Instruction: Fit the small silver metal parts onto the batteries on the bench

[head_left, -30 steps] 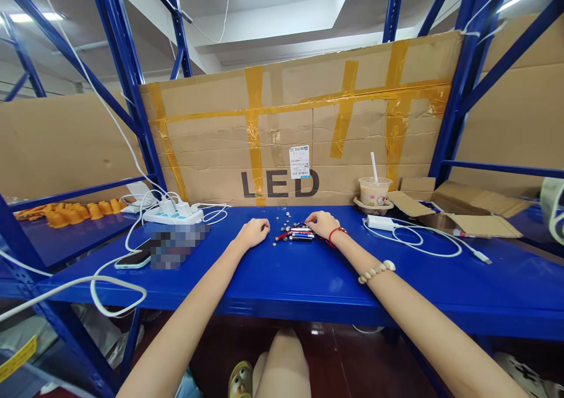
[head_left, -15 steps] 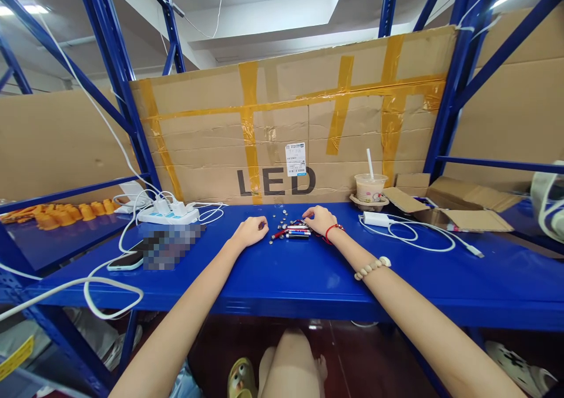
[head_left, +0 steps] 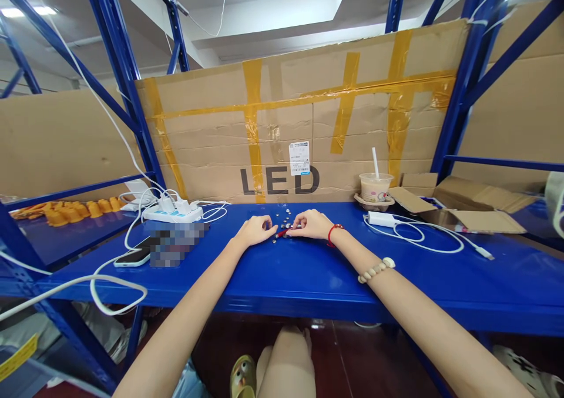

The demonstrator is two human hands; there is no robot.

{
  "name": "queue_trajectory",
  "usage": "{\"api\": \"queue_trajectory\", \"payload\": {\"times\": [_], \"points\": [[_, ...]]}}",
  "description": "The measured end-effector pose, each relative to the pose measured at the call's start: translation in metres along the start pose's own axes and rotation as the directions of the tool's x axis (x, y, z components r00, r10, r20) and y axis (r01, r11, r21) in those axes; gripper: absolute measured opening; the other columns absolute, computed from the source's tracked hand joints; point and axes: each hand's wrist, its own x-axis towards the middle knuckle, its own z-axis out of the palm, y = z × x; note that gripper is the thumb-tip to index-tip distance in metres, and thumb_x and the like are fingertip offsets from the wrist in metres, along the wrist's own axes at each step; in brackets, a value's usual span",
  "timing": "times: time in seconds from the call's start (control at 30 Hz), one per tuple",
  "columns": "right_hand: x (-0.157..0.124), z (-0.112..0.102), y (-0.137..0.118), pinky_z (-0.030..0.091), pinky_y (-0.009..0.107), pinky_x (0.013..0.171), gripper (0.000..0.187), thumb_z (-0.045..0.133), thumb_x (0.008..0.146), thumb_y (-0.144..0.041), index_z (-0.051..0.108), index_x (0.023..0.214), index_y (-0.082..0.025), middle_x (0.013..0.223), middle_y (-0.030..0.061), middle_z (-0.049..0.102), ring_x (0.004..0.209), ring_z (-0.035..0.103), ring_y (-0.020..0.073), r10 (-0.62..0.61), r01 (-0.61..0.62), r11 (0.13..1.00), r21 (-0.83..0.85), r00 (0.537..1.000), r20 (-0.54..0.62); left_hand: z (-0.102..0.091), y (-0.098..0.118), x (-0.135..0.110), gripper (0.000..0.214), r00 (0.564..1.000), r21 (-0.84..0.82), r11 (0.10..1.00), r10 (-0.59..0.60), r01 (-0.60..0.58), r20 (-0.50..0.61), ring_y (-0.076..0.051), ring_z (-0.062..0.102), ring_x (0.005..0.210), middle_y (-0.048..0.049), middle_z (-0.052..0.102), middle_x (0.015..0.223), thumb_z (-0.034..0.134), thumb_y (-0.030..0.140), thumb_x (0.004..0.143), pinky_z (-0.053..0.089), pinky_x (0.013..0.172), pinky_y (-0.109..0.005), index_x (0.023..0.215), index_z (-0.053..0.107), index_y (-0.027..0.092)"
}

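Observation:
My right hand (head_left: pixel 312 224) reaches down over the pile in the middle of the blue table, its fingertips closed at the right end of a slim red tube (head_left: pixel 281 233). Most of the other slim tubes are hidden under that hand. My left hand (head_left: pixel 257 230) rests on the table just left of the tube; its fingers are curled with a gap between thumb and forefinger, and nothing shows in it. Small round silver pieces (head_left: pixel 288 211), like button cells, lie scattered behind and around the fingertips.
To the left are a phone (head_left: pixel 133 258), a white power strip (head_left: pixel 174 211) and loose white cables. At right stand a drink cup with a straw (head_left: pixel 375 187), a white adapter with its cable (head_left: pixel 381 219) and an opened cardboard box (head_left: pixel 482 220). A large cardboard sheet (head_left: pixel 211 145) rises behind the table.
My right hand has moved left and down over the pile, now covering most tubes and meeting the red one. The left hand's thumb and forefinger have parted near the red tube's left end.

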Motion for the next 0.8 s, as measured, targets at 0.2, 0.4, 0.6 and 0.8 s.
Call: {"api": "queue_trajectory", "payload": {"times": [0.2,0.4,0.6,0.8], "points": [[0.003,0.003,0.006,0.031,0.019,0.048,0.034,0.063,0.060,-0.054,0.067,0.075,-0.023,0.067,-0.0024,0.062,0.060,0.054,0.0098,-0.068,0.067,0.998,0.011,0.998,0.014,0.004,0.004,0.000,0.036,0.997,-0.033,0.997,0.072,-0.072,-0.005,-0.012,0.052,0.057,0.0021,0.057,0.063,0.052,0.055,0.068,0.031,0.048,-0.021,0.068,0.056,0.019],[0.006,0.005,0.011,0.030,0.019,0.049,0.026,0.062,0.066,-0.048,0.066,0.076,-0.025,0.068,-0.0038,0.062,0.063,0.055,0.0094,-0.090,0.090,0.996,-0.005,0.996,-0.007,0.009,0.001,0.005,0.026,0.996,-0.050,0.995,0.090,-0.091,-0.024,-0.012,0.054,0.059,0.0023,0.059,0.064,0.049,0.045,0.075,0.031,0.048,-0.020,0.073,0.058,0.020],[0.005,0.006,0.009,0.031,0.019,0.051,0.024,0.063,0.067,-0.045,0.065,0.081,-0.025,0.069,-0.0040,0.062,0.066,0.055,0.0098,-0.112,0.112,0.994,-0.016,0.993,-0.034,0.010,-0.004,0.008,0.024,0.995,-0.061,0.997,0.033,-0.039,-0.095,-0.014,0.057,0.069,0.0007,0.062,0.074,0.044,0.041,0.081,0.036,0.055,-0.021,0.083,0.057,0.021],[0.005,0.008,0.009,0.031,0.019,0.053,0.024,0.061,0.068,-0.043,0.064,0.083,-0.026,0.073,-0.0036,0.062,0.067,0.055,0.0105,-0.125,0.123,0.992,-0.036,0.990,-0.062,0.007,-0.006,0.008,0.019,0.984,-0.073,0.997,-0.030,0.017,-0.176,-0.017,0.058,0.086,-0.0012,0.062,0.094,0.035,0.033,0.088,0.040,0.070,-0.025,0.098,0.048,0.023]]}}
